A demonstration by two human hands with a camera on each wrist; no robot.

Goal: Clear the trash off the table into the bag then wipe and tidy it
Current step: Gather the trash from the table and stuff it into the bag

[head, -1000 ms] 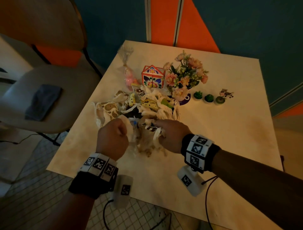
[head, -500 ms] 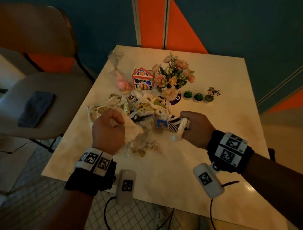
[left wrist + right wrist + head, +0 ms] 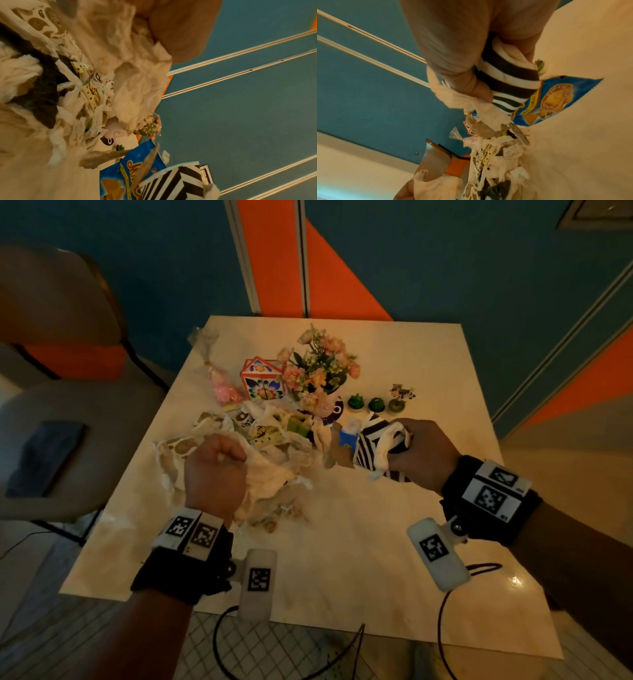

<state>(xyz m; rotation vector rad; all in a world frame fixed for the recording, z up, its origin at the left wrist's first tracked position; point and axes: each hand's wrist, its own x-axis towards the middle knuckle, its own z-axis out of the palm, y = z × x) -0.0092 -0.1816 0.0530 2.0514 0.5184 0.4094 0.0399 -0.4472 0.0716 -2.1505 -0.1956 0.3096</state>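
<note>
Right hand (image 3: 423, 451) of ours gripped black-and-white striped wrapper (image 3: 371, 441) with white tissue, our left hand (image 3: 215, 470) clutched crumpled white tissue (image 3: 270, 470), both above cream worktop (image 3: 342, 559).

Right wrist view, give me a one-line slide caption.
Right hand grips a black-and-white striped wrapper and tissue above a blue snack packet.

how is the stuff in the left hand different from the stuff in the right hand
The left hand grips a plain, pale, crumpled plastic bag that trails into the trash pile. The right hand grips a black-and-white striped wrapper with a bit of white tissue, pulled clear of the pile beside a blue snack packet. Both are crumpled and gripped in a fist above the table.
</note>
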